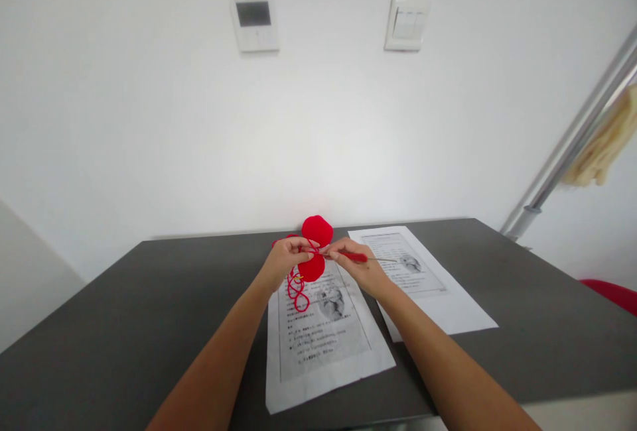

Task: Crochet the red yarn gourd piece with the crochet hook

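On the dark bench (pixel 109 331) a printed sheet (pixel 333 351) lies nearest; over its far end my left hand (pixel 283 262) pinches red yarn work (pixel 312 270) and my right hand (pixel 359 270) pinches a red-handled hook (pixel 355 257). Just beyond is a rounded red bundle (pixel 317 229).

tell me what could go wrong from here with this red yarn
The loose yarn loops on the near sheet could tangle. The red-handled tool in the right hand might prick the left hand, close to its tip. The round red bundle behind the hands might shift if tugged.
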Motion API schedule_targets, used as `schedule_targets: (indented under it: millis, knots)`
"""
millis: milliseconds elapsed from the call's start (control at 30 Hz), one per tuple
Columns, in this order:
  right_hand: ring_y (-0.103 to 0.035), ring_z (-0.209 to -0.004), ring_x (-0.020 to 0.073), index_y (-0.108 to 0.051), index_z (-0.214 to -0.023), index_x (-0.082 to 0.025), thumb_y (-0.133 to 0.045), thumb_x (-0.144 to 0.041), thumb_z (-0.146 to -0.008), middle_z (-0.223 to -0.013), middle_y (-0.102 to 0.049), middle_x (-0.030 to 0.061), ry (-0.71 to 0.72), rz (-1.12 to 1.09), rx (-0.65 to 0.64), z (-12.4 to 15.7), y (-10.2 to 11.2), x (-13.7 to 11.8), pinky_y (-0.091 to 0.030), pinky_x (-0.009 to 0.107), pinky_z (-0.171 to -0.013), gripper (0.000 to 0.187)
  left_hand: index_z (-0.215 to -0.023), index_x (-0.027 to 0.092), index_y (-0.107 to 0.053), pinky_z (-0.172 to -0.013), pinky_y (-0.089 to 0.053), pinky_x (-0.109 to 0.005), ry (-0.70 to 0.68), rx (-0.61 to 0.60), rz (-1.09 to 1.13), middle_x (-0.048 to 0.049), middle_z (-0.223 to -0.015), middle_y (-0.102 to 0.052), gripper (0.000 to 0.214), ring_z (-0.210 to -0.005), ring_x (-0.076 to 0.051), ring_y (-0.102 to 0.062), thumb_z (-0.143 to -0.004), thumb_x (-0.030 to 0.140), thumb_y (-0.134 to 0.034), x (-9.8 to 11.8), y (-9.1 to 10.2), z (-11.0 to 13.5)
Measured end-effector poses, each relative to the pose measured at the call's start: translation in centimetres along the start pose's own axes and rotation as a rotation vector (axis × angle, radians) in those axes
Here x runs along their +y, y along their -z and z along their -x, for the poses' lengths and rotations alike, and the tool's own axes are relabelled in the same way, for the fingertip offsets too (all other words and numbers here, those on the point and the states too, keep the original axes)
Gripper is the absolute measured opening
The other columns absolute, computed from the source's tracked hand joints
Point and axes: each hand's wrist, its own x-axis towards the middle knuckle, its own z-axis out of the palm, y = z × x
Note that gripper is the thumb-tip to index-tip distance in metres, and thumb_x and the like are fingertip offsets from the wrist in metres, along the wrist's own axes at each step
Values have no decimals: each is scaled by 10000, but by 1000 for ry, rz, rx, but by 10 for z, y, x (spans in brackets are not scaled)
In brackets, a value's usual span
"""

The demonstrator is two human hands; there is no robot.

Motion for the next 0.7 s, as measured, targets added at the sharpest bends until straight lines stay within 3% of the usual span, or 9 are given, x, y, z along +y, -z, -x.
schedule_targets:
  millis: [367,467,567,700]
  knots:
    - [-628,-851,179,-626,-886,-206,-499,-235,-898,-885,-669,48,156,243,-1,0,-5,-4,-479,317,-791,132,-743,168,-700,-769,-465,-307,-357,53,-445,-57,-816,-687,123,-788,-178,-622,-680,132,-600,10,-6,5]
    - [-616,-839,178,-603,-861,-203,-491,-212,-898,-864,-654,57,255,289,-8,0,-8,-3,-483,321,-781,119,-732,175,-689,-764,-471,-300,-406,24,-510,-47,-798,-683,133,-774,-170,-620,-686,109,-583,13,-10,8]
    - [-603,-848,175,-595,-860,-209,-482,-192,-906,-862,-641,62,358,294,14,-1,-10,-1,-489,322,-785,123,-767,169,-691,-779,-475,-302,-388,42,-471,-48,-822,-685,138,-787,-168,-619,-679,120,-596,11,-13,7]
    - [-597,-930,176,-606,-926,-223,-525,-198,-897,-967,-614,78,396,315,93,-1,-11,5,-498,329,-827,90,-972,139,-673,-741,-485,-310,-212,100,-202,-19,-741,-654,324,-728,-160,-608,-654,199,-657,5,-15,2]
